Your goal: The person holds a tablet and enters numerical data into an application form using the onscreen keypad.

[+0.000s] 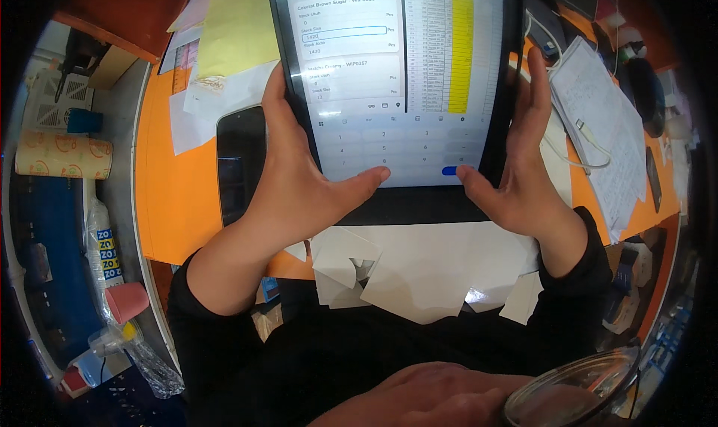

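A large black-framed tablet (400, 206) is held up between my two hands over the orange desk. Its lit screen has a form on the left, a table with a yellow column on the right, and a number keypad across the bottom. My left hand (299, 165) grips the left edge, its thumb over the lower keypad. Around the right edge is my right hand (523, 161), thumb at the blue key in the keypad's lower right corner. The fingers behind the tablet are mostly hidden.
A dark phone (241, 165) lies left of the tablet. Yellow paper (235, 31) and loose sheets lie at the far left. Written papers (606, 128) with a white cable (591, 139) lie right. Below the tablet are white sheets (441, 270). A pink cup (127, 301) stands off the desk's left side.
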A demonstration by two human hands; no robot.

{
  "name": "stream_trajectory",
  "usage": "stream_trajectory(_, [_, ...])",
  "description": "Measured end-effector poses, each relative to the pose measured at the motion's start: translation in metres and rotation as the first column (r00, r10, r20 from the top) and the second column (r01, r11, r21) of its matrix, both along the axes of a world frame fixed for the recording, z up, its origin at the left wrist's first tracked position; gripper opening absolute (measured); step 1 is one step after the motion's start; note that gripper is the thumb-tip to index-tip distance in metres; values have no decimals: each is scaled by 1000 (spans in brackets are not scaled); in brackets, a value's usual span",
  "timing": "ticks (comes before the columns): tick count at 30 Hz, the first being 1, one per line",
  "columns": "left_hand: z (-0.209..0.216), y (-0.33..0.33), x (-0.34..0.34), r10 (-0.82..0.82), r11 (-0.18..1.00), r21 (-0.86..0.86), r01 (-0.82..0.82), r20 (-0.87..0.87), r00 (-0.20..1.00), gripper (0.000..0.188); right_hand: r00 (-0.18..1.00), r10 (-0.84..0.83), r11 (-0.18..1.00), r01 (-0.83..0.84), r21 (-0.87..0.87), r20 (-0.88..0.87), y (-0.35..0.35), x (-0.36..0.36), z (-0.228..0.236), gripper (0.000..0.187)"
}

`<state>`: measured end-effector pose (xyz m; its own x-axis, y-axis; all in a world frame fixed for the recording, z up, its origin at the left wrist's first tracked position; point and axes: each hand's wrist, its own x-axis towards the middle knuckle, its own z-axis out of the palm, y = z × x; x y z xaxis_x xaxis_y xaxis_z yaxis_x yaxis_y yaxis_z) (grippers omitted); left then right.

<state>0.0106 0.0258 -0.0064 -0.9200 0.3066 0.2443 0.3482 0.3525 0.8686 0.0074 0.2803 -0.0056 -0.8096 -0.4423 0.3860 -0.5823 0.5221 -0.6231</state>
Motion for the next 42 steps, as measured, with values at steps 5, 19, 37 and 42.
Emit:
stream_trajectory(5, [0,-2,2,28,999,14,-29,24,999,114,999,-3,1000,3,0,-33,-2,-2,-5,115])
stream_trajectory(19, [4,-2,0,-83,996,-41,81,-54,995,104,999,-46,998,46,38,1,-1,0,-3,113])
stream_trajectory(37, [-4,3,-5,98,995,12,-97,-93,991,90,999,-33,997,35,71,-25,-1,0,-3,114])
stream_trajectory(42, [-1,0,1,28,999,31,-28,-10,1000,107,994,-72,994,78,74,-80,-3,1,-3,116])
